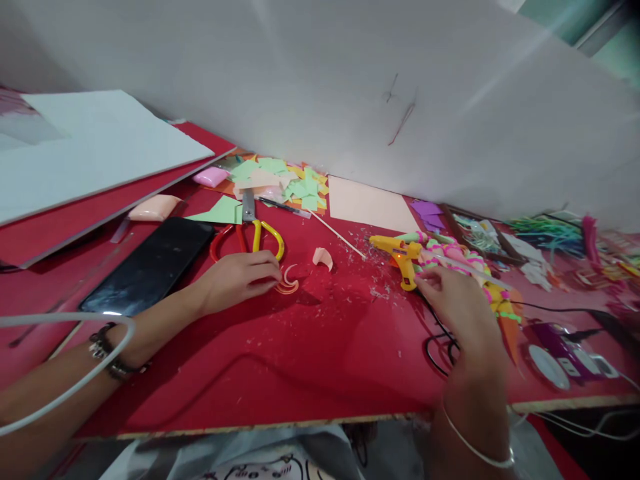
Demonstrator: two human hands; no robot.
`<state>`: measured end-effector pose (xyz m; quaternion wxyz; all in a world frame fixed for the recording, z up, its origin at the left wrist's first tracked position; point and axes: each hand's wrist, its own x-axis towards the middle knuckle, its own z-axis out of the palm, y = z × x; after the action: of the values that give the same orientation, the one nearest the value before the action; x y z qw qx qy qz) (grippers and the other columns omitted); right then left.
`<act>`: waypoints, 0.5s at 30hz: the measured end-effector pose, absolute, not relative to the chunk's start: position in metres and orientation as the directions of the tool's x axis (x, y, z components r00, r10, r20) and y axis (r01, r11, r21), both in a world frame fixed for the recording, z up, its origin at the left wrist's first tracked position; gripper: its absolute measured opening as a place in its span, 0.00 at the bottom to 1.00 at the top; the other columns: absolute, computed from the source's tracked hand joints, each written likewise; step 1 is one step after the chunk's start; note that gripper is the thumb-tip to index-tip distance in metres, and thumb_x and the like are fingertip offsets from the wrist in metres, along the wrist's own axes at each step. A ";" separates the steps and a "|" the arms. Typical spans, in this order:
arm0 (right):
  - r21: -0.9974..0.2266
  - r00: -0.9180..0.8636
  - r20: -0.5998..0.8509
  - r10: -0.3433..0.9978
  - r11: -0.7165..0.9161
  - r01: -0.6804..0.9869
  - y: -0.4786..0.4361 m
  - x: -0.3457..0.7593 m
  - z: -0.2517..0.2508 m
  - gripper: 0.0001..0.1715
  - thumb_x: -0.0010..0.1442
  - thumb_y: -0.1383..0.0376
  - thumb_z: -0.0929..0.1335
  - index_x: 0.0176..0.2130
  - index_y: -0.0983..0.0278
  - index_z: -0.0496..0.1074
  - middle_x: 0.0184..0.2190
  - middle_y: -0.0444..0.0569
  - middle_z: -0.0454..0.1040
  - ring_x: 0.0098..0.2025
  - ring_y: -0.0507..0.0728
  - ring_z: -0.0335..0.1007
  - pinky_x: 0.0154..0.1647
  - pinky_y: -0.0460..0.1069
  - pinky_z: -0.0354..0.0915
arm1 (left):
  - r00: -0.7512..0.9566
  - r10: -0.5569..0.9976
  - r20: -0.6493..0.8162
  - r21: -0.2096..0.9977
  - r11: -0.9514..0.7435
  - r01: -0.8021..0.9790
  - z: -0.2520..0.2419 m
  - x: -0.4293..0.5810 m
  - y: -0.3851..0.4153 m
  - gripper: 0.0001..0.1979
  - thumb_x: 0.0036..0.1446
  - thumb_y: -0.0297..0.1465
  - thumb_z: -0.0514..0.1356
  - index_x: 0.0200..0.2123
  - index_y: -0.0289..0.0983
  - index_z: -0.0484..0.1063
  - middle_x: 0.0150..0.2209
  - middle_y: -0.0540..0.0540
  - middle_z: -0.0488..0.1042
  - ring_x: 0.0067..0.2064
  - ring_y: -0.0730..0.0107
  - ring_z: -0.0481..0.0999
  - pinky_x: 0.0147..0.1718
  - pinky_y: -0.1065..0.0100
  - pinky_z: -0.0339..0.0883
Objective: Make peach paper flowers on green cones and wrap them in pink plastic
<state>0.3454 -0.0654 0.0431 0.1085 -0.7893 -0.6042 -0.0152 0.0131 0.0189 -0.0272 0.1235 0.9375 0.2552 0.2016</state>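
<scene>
My left hand [243, 280] rests on the red table with its fingers loosely bent and slightly apart. Its fingertips are beside thin curled pale strips [289, 285]; I cannot tell whether they touch. A small curved peach piece [323, 257] lies further right. My right hand [457, 303] is blurred, its fingers curled near the handle of a yellow glue gun [406, 259], which lies with its nozzle to the left and an orange light showing. Whether the fingers grip the handle is unclear. Scissors [257, 230] with red and yellow handles lie behind my left hand.
A black phone [150, 263] lies left, near a white cable loop [133, 330]. Paper scraps [305, 187], a thin stick [337, 233] and a peach sheet [370, 202] lie behind. Colourful craft pieces [455, 253] and a purple power strip [565, 347] are at right. Wispy bits [380, 291] litter the table.
</scene>
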 end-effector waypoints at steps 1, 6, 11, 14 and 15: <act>-0.273 0.177 0.122 0.977 -0.138 0.952 -0.069 0.334 0.048 0.09 0.52 0.62 0.63 0.30 0.64 0.70 0.24 0.48 0.73 0.26 0.55 0.69 0.27 0.48 0.60 | 0.792 0.528 0.306 0.342 -0.837 0.426 -0.028 0.013 0.019 0.10 0.58 0.31 0.49 0.35 0.36 0.68 0.39 0.45 0.68 0.38 0.73 0.69 0.37 0.74 0.61; -0.635 -0.268 0.157 0.950 0.305 0.710 -0.051 0.281 0.042 0.06 0.55 0.65 0.63 0.33 0.62 0.69 0.28 0.43 0.72 0.28 0.50 0.68 0.29 0.44 0.62 | 0.794 0.527 0.302 0.367 -0.833 0.413 -0.030 0.014 0.019 0.10 0.58 0.31 0.49 0.34 0.36 0.69 0.38 0.45 0.68 0.38 0.73 0.69 0.38 0.73 0.62; -0.853 -0.111 0.199 0.974 0.228 0.470 -0.002 0.267 -0.006 0.13 0.56 0.68 0.59 0.39 0.64 0.69 0.30 0.48 0.73 0.28 0.51 0.70 0.30 0.46 0.65 | 0.776 0.555 0.300 0.416 -0.808 0.417 -0.029 0.014 0.018 0.09 0.57 0.31 0.50 0.34 0.37 0.69 0.38 0.46 0.67 0.38 0.73 0.69 0.38 0.74 0.62; -0.850 -0.075 0.233 0.970 0.241 0.469 0.014 0.264 -0.023 0.11 0.53 0.68 0.62 0.36 0.64 0.71 0.31 0.48 0.73 0.30 0.51 0.69 0.33 0.47 0.64 | 0.764 0.568 0.305 0.427 -0.799 0.424 -0.027 0.015 0.018 0.08 0.57 0.31 0.50 0.32 0.37 0.69 0.36 0.46 0.67 0.37 0.73 0.69 0.37 0.74 0.62; -0.844 -0.072 0.245 0.967 0.249 0.475 0.016 0.263 -0.026 0.10 0.53 0.68 0.63 0.35 0.64 0.71 0.32 0.48 0.73 0.32 0.52 0.69 0.35 0.47 0.64 | 0.763 0.570 0.305 0.429 -0.797 0.424 -0.027 0.015 0.017 0.08 0.57 0.30 0.50 0.32 0.37 0.69 0.36 0.46 0.67 0.37 0.73 0.69 0.37 0.74 0.61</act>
<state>0.2634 0.0159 -0.0263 0.4185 -0.5376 -0.6704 0.2939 0.0154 0.0174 -0.0266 0.1700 0.9234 0.2691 0.2146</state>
